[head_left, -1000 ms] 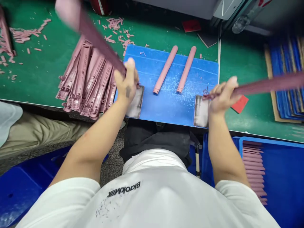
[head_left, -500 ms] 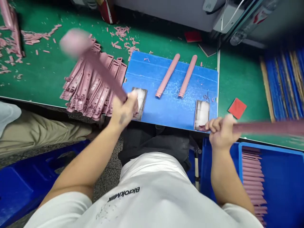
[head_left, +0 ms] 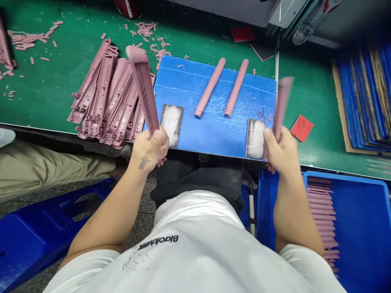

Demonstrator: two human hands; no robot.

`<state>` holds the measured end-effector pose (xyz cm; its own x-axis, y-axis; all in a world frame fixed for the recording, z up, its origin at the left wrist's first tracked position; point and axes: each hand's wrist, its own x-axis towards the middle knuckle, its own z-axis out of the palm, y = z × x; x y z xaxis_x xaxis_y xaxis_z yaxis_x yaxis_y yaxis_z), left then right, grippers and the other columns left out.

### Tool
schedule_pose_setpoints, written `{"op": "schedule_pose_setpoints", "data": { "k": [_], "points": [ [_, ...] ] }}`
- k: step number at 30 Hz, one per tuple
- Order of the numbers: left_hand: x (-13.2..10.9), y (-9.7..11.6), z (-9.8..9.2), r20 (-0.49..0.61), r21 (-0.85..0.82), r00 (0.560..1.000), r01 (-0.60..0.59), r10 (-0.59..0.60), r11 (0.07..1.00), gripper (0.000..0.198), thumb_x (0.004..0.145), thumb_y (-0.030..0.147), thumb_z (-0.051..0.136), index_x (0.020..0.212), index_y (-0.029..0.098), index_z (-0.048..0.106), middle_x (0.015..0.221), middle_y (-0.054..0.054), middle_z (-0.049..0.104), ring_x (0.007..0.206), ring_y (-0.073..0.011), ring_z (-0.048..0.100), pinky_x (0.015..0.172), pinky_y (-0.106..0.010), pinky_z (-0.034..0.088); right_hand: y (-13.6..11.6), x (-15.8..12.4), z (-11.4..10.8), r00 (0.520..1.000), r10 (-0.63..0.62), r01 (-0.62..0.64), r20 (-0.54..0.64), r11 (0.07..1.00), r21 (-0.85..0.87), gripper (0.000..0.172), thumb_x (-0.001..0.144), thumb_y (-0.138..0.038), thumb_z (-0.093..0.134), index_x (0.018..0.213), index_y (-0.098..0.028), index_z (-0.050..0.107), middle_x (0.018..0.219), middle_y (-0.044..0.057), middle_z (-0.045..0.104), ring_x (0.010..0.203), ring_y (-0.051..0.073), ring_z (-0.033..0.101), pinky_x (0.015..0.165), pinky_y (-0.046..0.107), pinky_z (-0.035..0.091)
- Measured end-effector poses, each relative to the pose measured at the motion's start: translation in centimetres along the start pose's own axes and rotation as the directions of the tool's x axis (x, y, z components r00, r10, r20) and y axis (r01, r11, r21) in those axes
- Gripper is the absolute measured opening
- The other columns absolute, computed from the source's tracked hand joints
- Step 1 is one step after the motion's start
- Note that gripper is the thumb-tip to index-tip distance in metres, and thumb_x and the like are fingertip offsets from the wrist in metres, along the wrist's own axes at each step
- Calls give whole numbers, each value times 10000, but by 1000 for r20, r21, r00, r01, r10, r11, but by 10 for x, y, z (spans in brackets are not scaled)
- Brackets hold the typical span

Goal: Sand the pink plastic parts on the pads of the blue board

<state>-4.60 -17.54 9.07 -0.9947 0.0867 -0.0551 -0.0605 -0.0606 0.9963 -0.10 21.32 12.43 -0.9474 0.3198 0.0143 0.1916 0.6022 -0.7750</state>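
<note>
My left hand (head_left: 150,149) grips the lower end of a long pink moulded plastic strip (head_left: 144,92), which stands up and tilts slightly away from me. My right hand (head_left: 281,152) holds a second pink strip (head_left: 282,106), blurred by motion, just past the mat's right edge. Both hands are just in front of a blue mat (head_left: 186,77). On it lie two pink rods (head_left: 210,86) (head_left: 236,87) and two whitened abrasive pads (head_left: 171,124) (head_left: 255,138). The right hand overlaps the near pad's edge.
A heap of pink moulded parts (head_left: 106,97) and scattered pink scraps (head_left: 146,29) lie on the green workbench (head_left: 49,101). Stacked pink strips fill a blue crate (head_left: 324,215) at lower right. Blue stacks (head_left: 360,101) stand at right. A person's khaki-clad leg (head_left: 45,167) shows at left.
Both strips have swung upright: the left from leaning up-left, the right from pointing sideways to the right. My right hand has moved up and inward, nearer the mat.
</note>
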Motion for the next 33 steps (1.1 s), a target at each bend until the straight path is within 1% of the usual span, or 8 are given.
{"op": "schedule_pose_setpoints", "data": {
  "k": [3,6,16,20,22,24,28,33],
  "points": [
    [8,8,-2,-7,-87,998,55,-56,995,740,866,968,761,896,239,639,529,68,409,368,-94,265,355,-236,202,1,67,-19,995,43,15,92,835,-549,577,1062,-717,634,1400,-256,714,954,116,805,862,340,740,771,436,584],
    [2,10,-7,-39,-25,993,109,-110,994,643,926,831,825,1093,228,679,601,64,514,405,-96,374,385,-209,280,-8,121,-19,976,71,122,204,596,-794,584,1108,-613,557,1559,-271,696,1298,205,822,1126,435,763,912,519,582],
    [-11,-2,-9,27,-70,985,172,-170,983,814,955,402,864,1670,219,521,814,17,747,545,-131,628,509,-227,546,-80,195,54,884,-133,459,448,432,-776,499,1090,-504,614,1506,-278,772,1375,176,810,1256,439,744,1023,547,578],
    [-12,11,-6,137,-317,970,233,-199,919,687,875,387,852,1501,146,705,1091,-138,852,798,-251,815,607,-320,672,-72,176,31,843,-95,447,529,672,-591,634,1027,-438,696,1634,-256,670,1189,149,837,1046,370,786,960,532,637],
    [-14,21,-7,181,-398,965,247,-188,884,638,845,405,887,1418,158,756,1208,-181,858,952,-324,856,663,-362,704,-56,149,10,855,-69,267,514,908,-324,748,1000,-472,741,1703,-275,578,950,70,804,799,296,765,817,498,683],
    [-13,29,-8,149,-355,974,215,-172,910,567,822,401,959,1317,181,792,1101,-155,868,890,-325,859,626,-348,682,-38,115,-8,894,-19,10,447,1000,23,782,940,-553,817,1645,-295,598,765,-20,709,576,221,671,637,439,685],
    [4,36,-7,-62,-26,997,-36,35,999,393,862,457,991,1082,180,821,700,-18,712,508,-178,651,489,-284,522,-14,45,-22,926,110,-277,361,848,452,557,831,-594,934,1258,-291,744,690,-59,664,390,127,498,419,320,589],
    [71,27,11,-211,245,872,-390,442,887,482,932,568,899,753,223,614,796,-31,647,785,-206,688,683,-326,547,-1,0,-9,943,27,-253,331,703,665,534,856,-671,811,1255,-327,724,804,-9,786,585,209,744,522,359,674]
  ]
}}
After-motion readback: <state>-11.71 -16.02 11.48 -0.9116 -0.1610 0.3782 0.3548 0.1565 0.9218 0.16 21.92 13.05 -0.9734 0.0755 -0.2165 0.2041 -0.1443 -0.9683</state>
